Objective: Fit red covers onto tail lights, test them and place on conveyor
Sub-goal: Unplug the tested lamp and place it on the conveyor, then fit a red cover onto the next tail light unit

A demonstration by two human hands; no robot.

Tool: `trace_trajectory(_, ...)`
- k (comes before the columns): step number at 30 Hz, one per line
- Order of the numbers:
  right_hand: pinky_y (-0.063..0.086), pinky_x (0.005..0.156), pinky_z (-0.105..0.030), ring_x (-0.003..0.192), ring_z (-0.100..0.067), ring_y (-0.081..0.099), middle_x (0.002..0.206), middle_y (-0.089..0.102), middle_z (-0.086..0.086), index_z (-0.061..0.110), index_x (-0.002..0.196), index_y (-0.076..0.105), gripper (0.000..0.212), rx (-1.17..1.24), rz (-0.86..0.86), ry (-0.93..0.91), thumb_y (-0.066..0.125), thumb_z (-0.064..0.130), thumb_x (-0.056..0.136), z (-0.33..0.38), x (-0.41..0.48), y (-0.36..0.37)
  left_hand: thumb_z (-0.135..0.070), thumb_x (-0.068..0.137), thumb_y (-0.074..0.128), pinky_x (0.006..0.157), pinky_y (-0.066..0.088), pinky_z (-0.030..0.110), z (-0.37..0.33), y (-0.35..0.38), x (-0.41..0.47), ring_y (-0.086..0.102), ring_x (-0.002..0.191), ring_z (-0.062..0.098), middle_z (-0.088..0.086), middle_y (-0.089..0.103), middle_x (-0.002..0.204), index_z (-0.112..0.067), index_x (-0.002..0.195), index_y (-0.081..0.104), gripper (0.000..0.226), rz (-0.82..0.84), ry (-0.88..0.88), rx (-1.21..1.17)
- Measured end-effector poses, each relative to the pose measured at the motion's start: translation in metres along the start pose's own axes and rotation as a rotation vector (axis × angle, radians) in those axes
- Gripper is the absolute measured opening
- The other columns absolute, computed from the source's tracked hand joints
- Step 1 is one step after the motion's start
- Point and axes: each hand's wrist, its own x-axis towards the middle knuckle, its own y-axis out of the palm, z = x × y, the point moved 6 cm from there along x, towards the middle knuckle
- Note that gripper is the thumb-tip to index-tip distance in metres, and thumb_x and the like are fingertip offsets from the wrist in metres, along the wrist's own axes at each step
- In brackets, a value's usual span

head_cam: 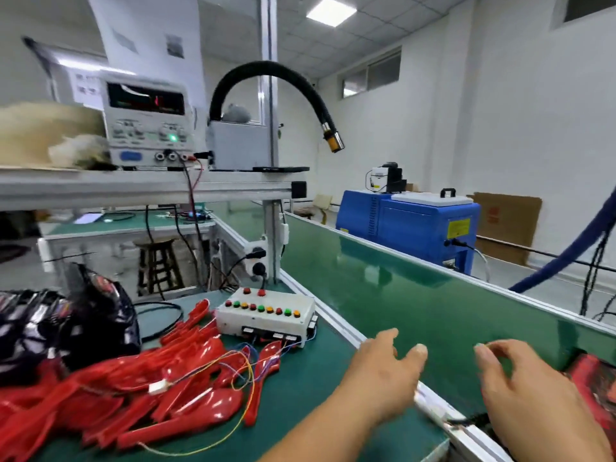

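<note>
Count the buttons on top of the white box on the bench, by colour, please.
Red buttons: 5
Green buttons: 3
Orange buttons: 3
Total on the white box: 11

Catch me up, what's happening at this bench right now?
A person works a tail light station. Both hands are empty and open over the green conveyor: the left hand at its near rail, the right hand beside a red tail light lying on the belt at the frame's right edge. A heap of red covers waits on the bench, next to the white button test box.
</note>
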Motion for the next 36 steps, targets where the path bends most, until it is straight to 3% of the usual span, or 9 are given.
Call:
trace_trajectory(5,0.042,0.075,-0.034,0.095,-0.03,0.057,0.107,0.065,-0.003,0.034,0.105,0.048,0.028,0.041,0.163,-0.217,0.032,0.055,0.096,0.097,-0.012,0.071,-0.049,0.097,0.051,0.102,0.047,0.041,0.048,-0.09,-0.028,0.056,0.119,0.022,-0.003,0.054,0.13,-0.025,0.145,0.042,0.054,-0.238,-0.057,-0.119)
trace_trajectory(8,0.047,0.076,-0.033,0.099,-0.027,0.061,0.108,0.066,0.0,0.032,0.107,0.05,0.028,0.068,0.244,-0.35,0.036,0.054,0.096,0.158,-0.027,0.112,-0.045,0.097,0.053,0.101,0.049,0.042,0.082,-0.141,-0.048,0.057,0.118,0.023,-0.001,0.055,0.133,-0.027,0.141,0.046,0.048,-0.375,-0.118,-0.156)
trace_trajectory(12,0.041,0.068,-0.032,0.097,-0.023,0.061,0.106,0.067,0.004,0.031,0.111,0.052,0.028,0.121,0.336,-0.523,0.038,0.051,0.097,0.236,-0.051,0.161,-0.039,0.096,0.056,0.095,0.052,0.046,0.13,-0.209,-0.077,0.059,0.104,0.016,-0.012,0.059,0.108,-0.035,0.113,0.059,0.017,-0.563,-0.181,-0.202)
trace_trajectory(17,0.046,0.069,-0.034,0.091,-0.024,0.062,0.086,0.062,0.003,0.025,0.092,0.05,0.025,0.192,0.46,-0.712,0.042,0.048,0.097,0.321,-0.087,0.218,-0.035,0.098,0.056,0.092,0.055,0.042,0.194,-0.281,-0.118,0.061,0.098,0.015,-0.01,0.057,0.107,-0.022,0.135,0.052,0.04,-0.785,-0.271,-0.316)
trace_trajectory(20,0.042,0.068,-0.031,0.091,-0.025,0.062,0.087,0.064,-0.001,0.02,0.09,0.054,0.028,0.21,0.545,-0.717,0.044,0.045,0.097,0.355,-0.102,0.252,-0.027,0.1,0.054,0.078,0.054,0.032,0.234,-0.307,-0.143,0.06,0.092,0.009,-0.004,0.057,0.109,-0.016,0.137,0.05,0.039,-0.935,-0.256,-0.512)
trace_trajectory(24,0.042,0.072,-0.032,0.092,-0.029,0.062,0.089,0.067,-0.009,0.012,0.084,0.058,0.032,0.2,0.609,-0.715,0.047,0.039,0.098,0.386,-0.112,0.292,-0.021,0.101,0.052,0.079,0.051,0.027,0.273,-0.318,-0.155,0.062,0.093,0.007,-0.004,0.06,0.105,-0.015,0.134,0.053,0.033,-1.076,-0.226,-0.58)
trace_trajectory(28,0.038,0.072,-0.031,0.1,-0.034,0.061,0.097,0.068,-0.017,0.007,0.081,0.057,0.035,0.17,0.585,-0.67,0.045,0.034,0.099,0.41,-0.105,0.327,-0.02,0.101,0.05,0.084,0.052,0.026,0.282,-0.321,-0.145,0.064,0.095,0.006,-0.002,0.063,0.108,-0.018,0.135,0.051,0.034,-1.087,-0.182,-0.583)
trace_trajectory(32,0.039,0.075,-0.034,0.106,-0.037,0.059,0.109,0.065,-0.023,-0.003,0.1,0.062,0.045,0.205,0.572,-0.584,0.041,0.038,0.1,0.427,-0.092,0.353,-0.022,0.101,0.05,0.085,0.055,0.025,0.284,-0.324,-0.139,0.067,0.088,0.0,-0.008,0.064,0.105,-0.021,0.135,0.052,0.034,-1.097,-0.14,-0.584)
trace_trajectory(36,0.038,0.069,-0.03,0.101,-0.036,0.062,0.102,0.066,-0.023,-0.003,0.102,0.063,0.055,0.18,0.628,-0.526,0.042,0.048,0.099,0.439,-0.084,0.371,-0.022,0.102,0.05,0.082,0.054,0.021,0.287,-0.325,-0.139,0.065,0.096,0.003,-0.006,0.062,0.11,-0.02,0.137,0.05,0.035,-1.098,-0.141,-0.614)
